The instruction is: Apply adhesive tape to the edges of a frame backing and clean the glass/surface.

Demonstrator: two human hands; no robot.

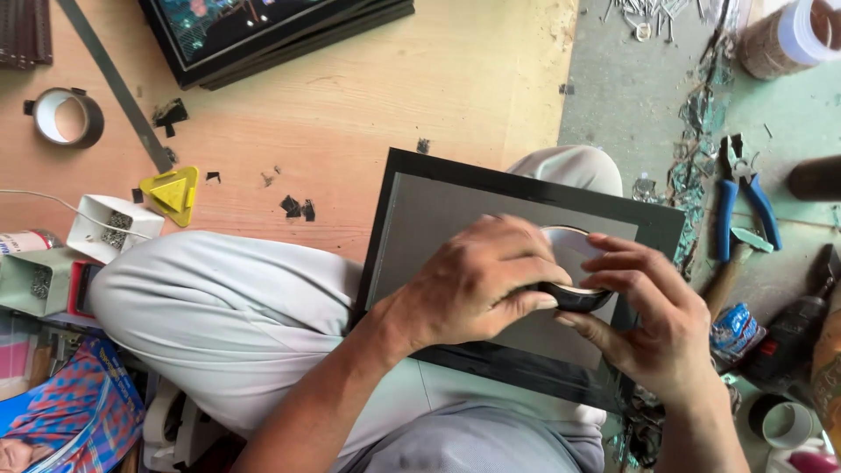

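Left hand (477,285): curled over black tape roll (574,267), fingers gripping its rim.
Right hand (644,320): at 3 o'clock of roll, pinching its edge.
Roll: resting on grey-backed frame (438,219) across lap.
Pliers (745,193): blue-handled, 1 o'clock, well apart.

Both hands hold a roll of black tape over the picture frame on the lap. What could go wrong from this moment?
1. The frame rests only on the knees, partly unsupported, so it may tilt or slide while the left hand and right hand work the tape roll.
2. Glass-like shards lie on the floor beside the right knee; a dropped roll or a reaching hand could land there.
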